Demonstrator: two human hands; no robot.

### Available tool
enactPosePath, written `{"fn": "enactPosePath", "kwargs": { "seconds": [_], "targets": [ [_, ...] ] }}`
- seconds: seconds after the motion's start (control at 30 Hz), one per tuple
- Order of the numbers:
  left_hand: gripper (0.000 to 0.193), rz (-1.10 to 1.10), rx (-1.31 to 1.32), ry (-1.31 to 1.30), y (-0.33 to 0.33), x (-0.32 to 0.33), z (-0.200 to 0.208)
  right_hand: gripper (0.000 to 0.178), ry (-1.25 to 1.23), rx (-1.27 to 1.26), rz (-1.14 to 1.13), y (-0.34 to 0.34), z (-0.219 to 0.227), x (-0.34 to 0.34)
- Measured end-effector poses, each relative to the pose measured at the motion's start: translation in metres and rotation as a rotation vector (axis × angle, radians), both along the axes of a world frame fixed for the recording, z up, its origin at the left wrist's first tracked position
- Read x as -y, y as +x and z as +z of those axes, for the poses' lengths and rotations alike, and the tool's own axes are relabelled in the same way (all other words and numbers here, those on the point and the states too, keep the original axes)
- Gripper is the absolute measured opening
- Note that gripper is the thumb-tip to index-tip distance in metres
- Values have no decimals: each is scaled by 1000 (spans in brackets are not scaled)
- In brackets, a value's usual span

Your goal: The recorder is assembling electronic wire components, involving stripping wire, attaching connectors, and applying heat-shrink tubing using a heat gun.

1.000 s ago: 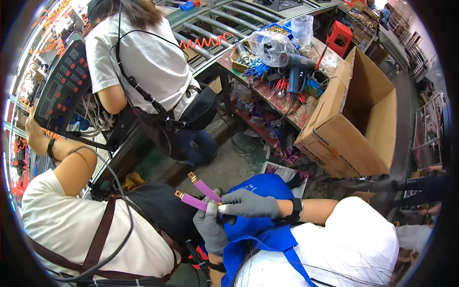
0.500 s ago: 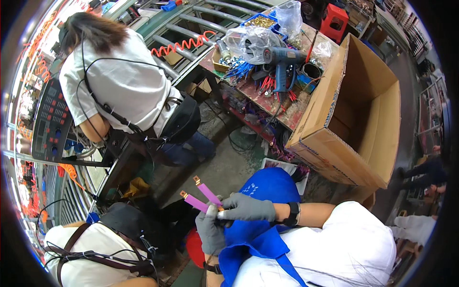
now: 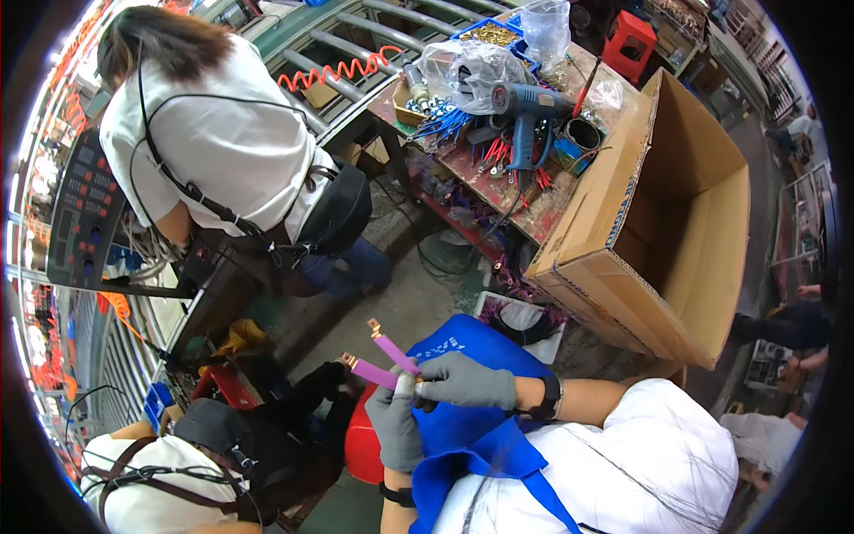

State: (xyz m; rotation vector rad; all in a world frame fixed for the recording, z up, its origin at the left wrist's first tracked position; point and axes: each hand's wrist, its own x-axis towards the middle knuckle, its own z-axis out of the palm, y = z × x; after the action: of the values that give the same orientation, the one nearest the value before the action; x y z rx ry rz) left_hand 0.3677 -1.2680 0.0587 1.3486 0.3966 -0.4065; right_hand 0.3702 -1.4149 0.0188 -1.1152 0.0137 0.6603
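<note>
Both my hands wear grey gloves and meet above my blue apron (image 3: 480, 347). My left hand (image 3: 395, 432) is closed, thumb up, on a purple-sleeved copper busbar (image 3: 374, 372) with a bare copper end pointing away to the left. My right hand (image 3: 467, 381) is closed beside it, its fingers at the base of a second purple-sleeved busbar (image 3: 394, 352), which also ends in bare copper. The two strips spread apart in a narrow V. Their near ends are hidden by my fingers.
A large open cardboard box (image 3: 614, 276) stands at right. On the workbench (image 3: 534, 214) lie a blue heat gun (image 3: 531, 116), cable lugs and plastic bags. One co-worker (image 3: 222, 133) stands at left; another (image 3: 169, 472) is low at lower left. A red stool (image 3: 363, 449) is beside my left hand.
The view has shifted slightly, showing more of the red stool and the white tray. Both hands keep their hold on the busbars, whose copper ends sit slightly farther up and right in view.
</note>
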Motion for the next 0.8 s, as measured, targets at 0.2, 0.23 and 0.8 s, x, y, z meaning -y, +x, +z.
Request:
{"fn": "enactPosePath", "kwargs": {
  "seconds": [0.2,0.23,0.8],
  "targets": [
    [26,129,-37,-122,-18,-25,-20,29,-72,-48,231,6,4,-14],
    [25,157,-36,-145,-22,-30,-23,29,-68,-47,270,7,3,-18],
    [25,382,188,-85,51,-78,4,25,-945,278,-1616,262,-50,125]
  ]
}}
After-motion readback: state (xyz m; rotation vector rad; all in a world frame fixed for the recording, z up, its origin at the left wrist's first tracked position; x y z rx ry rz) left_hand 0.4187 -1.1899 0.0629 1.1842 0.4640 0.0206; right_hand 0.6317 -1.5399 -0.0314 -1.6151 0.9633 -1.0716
